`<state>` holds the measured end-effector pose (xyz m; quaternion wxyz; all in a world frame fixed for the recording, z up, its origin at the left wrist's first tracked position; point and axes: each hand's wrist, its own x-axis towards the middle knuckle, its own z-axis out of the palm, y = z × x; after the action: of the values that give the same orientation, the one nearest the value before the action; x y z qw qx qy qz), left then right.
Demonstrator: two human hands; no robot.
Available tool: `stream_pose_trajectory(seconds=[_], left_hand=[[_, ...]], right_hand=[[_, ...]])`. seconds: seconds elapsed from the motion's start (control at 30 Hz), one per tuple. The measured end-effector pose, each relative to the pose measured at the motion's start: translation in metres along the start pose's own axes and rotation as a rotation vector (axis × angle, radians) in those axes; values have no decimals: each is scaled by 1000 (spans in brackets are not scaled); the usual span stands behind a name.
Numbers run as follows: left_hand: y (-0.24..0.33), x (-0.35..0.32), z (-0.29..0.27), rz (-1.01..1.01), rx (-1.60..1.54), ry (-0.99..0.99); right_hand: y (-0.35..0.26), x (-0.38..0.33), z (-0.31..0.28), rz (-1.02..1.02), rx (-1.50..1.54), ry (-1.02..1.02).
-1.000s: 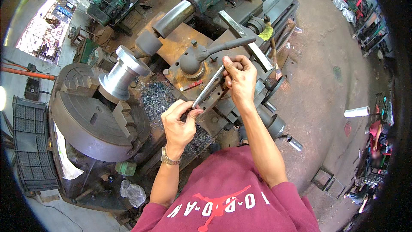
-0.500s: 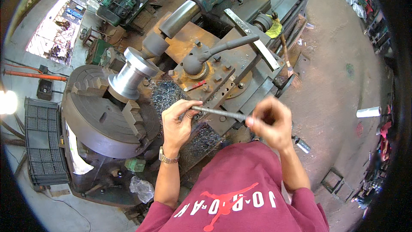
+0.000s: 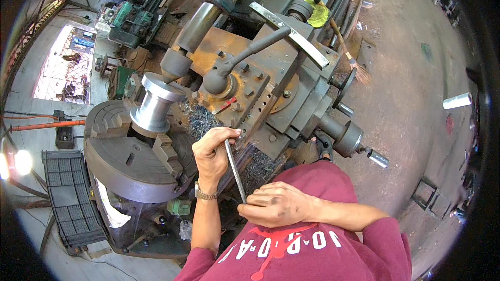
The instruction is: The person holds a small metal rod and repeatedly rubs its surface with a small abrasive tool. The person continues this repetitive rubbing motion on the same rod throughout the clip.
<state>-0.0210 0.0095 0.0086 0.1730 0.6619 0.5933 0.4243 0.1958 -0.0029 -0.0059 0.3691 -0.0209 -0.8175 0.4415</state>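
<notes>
Both hands hold a thin metal rod in front of a lathe.

The left hand [image 3: 212, 152] pinches the upper end of the rod [image 3: 235, 171] between thumb and curled fingers; the right hand [image 3: 276, 205] is closed around its lower end, close to the chest. The rod runs steeply, near upright in the picture, between the two hands, above a bed of swarf [image 3: 200, 119] and apart from the machine. To the left, a shiny flanged workpiece [image 3: 153, 104] sits in the chuck [image 3: 130, 153]. Behind the hands stands the rusty toolpost [image 3: 234, 80] with its long lever [image 3: 260, 47]. A wristwatch [image 3: 204, 194] is on the left wrist. The person wears a maroon shirt [image 3: 323, 244].
</notes>
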Motion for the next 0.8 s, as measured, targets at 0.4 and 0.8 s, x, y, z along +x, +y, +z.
stream_pose_trajectory(seconds=[0.4,0.8], left_hand=[[-7,-8,9,-25,-23,114],[4,-16,27,-156,31,308]], right_hand=[[49,-32,-81,113,-212,543],[149,71,-91,508,894,743]])
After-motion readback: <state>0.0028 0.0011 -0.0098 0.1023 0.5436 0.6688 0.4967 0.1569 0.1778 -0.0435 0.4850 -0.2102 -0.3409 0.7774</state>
